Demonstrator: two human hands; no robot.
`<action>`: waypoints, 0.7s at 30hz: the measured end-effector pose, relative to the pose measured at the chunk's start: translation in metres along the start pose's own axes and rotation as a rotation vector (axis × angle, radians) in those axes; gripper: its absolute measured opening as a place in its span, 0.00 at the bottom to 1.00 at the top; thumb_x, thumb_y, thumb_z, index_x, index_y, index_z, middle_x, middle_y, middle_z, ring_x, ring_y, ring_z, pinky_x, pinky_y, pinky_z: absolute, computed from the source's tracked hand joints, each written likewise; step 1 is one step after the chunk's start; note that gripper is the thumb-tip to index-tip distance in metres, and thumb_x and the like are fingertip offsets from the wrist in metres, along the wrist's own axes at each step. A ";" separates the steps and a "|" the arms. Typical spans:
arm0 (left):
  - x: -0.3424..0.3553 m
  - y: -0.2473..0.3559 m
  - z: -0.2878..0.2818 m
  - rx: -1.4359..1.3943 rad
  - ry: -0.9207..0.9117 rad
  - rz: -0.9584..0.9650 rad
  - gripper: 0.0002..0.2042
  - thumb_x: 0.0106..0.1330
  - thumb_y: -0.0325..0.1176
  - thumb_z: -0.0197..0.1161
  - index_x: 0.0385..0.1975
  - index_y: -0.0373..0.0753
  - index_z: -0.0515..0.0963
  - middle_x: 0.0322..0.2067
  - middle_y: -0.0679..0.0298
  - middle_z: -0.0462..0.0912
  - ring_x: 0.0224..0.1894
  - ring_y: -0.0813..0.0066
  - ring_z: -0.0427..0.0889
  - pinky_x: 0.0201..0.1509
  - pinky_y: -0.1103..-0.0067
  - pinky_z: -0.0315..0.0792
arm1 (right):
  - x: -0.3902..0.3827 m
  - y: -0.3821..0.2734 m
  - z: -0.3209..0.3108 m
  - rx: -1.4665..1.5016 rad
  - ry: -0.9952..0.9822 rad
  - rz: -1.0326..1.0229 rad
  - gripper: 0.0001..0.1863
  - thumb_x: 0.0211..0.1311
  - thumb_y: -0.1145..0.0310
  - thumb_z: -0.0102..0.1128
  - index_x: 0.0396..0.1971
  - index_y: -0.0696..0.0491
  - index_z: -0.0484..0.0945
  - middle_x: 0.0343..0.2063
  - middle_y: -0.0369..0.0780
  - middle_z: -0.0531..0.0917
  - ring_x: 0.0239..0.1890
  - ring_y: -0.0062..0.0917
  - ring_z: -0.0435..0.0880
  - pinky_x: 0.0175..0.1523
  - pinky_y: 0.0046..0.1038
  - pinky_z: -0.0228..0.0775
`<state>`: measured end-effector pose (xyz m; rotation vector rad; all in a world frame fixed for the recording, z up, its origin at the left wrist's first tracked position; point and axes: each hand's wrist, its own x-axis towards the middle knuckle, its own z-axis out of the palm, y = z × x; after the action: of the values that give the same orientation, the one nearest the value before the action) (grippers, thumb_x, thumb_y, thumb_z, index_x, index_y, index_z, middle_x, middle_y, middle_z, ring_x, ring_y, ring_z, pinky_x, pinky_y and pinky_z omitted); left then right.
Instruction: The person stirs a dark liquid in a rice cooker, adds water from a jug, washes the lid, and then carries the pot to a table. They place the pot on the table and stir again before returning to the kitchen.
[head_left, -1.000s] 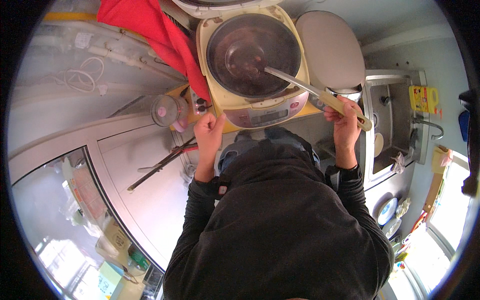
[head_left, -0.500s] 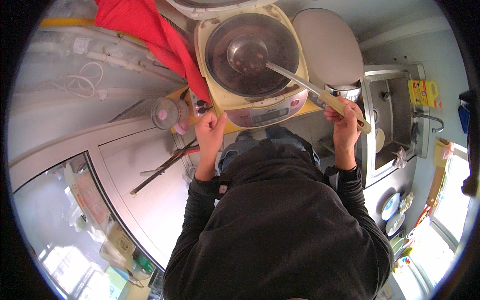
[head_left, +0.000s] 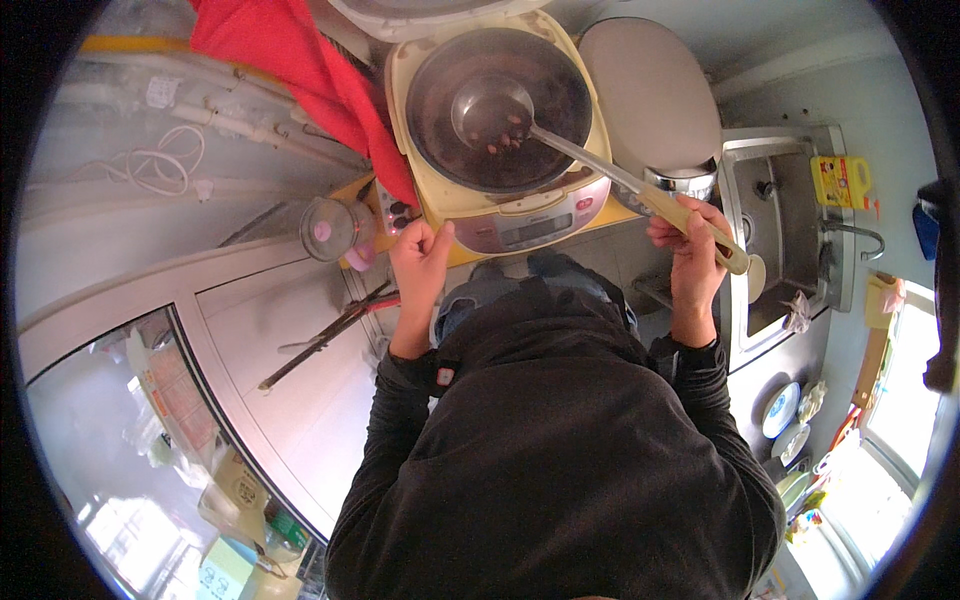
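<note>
My right hand (head_left: 694,258) is closed around the pale handle of a ladle (head_left: 590,158). The ladle's metal bowl is inside the dark inner pot (head_left: 430,130) of a cream rice cooker (head_left: 403,95), whose lid (head_left: 440,12) stands raised at the back. Several small reddish-brown bits lie in the ladle's bowl, and dark contents surround it. Beside the cooker's front left corner is my left hand (head_left: 420,265), its fingers curled and thumb up, with nothing visible in it.
Left of the cooker hangs a red cloth (head_left: 300,70), with a clear glass vessel (head_left: 328,228) below it. A grey oval-topped appliance (head_left: 655,95) stands at the right. Farther right are a metal sink (head_left: 785,210), a faucet (head_left: 868,238) and a yellow jug (head_left: 842,184).
The ladle has shifted slightly in the pot, and the bits in its bowl show more clearly. My right hand sits a little farther right. My left hand has barely moved.
</note>
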<state>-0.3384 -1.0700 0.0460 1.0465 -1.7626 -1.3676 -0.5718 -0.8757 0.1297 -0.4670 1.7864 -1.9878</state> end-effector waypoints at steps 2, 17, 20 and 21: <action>0.000 0.002 0.003 -0.004 0.003 0.012 0.20 0.56 0.25 0.62 0.13 0.41 0.55 0.14 0.75 0.57 0.18 0.89 0.54 0.20 0.87 0.49 | 0.002 -0.011 0.004 -0.053 0.013 0.010 0.17 0.60 0.64 0.51 0.40 0.63 0.72 0.24 0.46 0.80 0.23 0.26 0.80 0.29 0.22 0.73; 0.014 0.022 0.014 0.245 -0.015 0.135 0.05 0.54 0.29 0.65 0.30 0.39 0.79 0.11 0.73 0.58 0.15 0.88 0.57 0.18 0.86 0.52 | -0.006 -0.055 0.047 -0.296 -0.160 -0.214 0.10 0.55 0.73 0.58 0.36 0.62 0.77 0.28 0.42 0.81 0.28 0.19 0.81 0.32 0.17 0.72; 0.011 0.020 0.014 0.247 -0.024 0.146 0.05 0.54 0.29 0.65 0.29 0.38 0.79 0.10 0.73 0.59 0.15 0.88 0.56 0.17 0.86 0.52 | -0.009 -0.055 0.046 -0.389 -0.195 -0.240 0.10 0.54 0.74 0.59 0.36 0.61 0.77 0.27 0.42 0.82 0.28 0.19 0.81 0.32 0.17 0.71; 0.010 0.019 0.014 0.246 -0.029 0.154 0.05 0.54 0.30 0.65 0.29 0.38 0.79 0.10 0.73 0.58 0.15 0.88 0.56 0.17 0.86 0.52 | -0.010 -0.054 0.045 -0.400 -0.196 -0.260 0.09 0.54 0.74 0.59 0.35 0.61 0.77 0.27 0.42 0.82 0.28 0.20 0.81 0.32 0.17 0.71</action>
<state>-0.3585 -1.0708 0.0615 0.9980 -2.0262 -1.0980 -0.5448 -0.9044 0.1887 -1.0292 2.0809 -1.6620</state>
